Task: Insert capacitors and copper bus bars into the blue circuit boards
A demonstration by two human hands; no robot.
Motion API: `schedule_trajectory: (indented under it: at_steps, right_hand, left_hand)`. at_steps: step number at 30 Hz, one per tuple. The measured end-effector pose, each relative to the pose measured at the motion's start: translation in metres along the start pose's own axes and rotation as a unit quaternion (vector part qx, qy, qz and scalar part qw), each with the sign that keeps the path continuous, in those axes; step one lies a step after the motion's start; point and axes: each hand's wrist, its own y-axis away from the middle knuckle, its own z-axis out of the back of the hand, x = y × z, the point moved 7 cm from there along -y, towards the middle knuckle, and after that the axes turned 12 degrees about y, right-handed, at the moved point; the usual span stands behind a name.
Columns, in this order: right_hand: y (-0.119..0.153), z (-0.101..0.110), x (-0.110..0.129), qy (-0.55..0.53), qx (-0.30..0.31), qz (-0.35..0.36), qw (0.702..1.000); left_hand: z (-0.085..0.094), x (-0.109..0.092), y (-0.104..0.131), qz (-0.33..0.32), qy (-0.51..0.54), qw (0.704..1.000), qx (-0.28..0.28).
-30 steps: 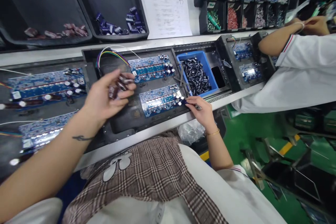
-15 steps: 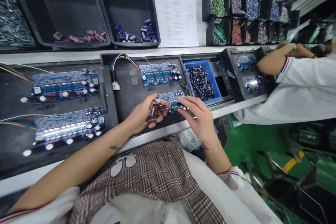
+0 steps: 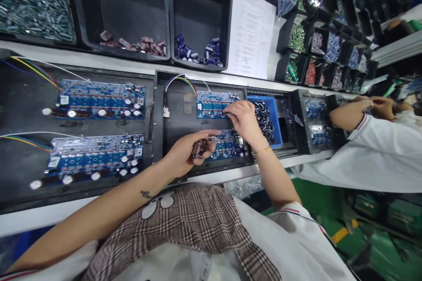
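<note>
printed sheet (image 3: 252, 30), lines too blurred to read, nothing legible

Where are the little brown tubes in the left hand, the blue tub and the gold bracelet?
Brown capacitors (image 3: 198, 149): head view, on one held capacitor's body.
Blue tub (image 3: 275, 121): head view, on its right wall.
Gold bracelet (image 3: 263, 150): head view, on its band.

Circuit board (image 3: 211, 106) left of parts tub (image 3: 276, 122)
</note>
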Motion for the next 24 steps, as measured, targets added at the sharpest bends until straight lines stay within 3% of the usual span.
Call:
schedule_trajectory:
  at_steps: [13,24]
  right_hand:
    - [-0.004,-0.003,0.002,0.008,0.018,0.029,0.999]
    - [0.004,-0.001,0.017,0.059,0.021,0.138,0.989]
  left_hand:
    - [-0.006,-0.003,-0.003,-0.014,-0.008,0.999,0.040]
    - [0.004,-0.011,-0.008,-0.032,0.113,0.992,-0.050]
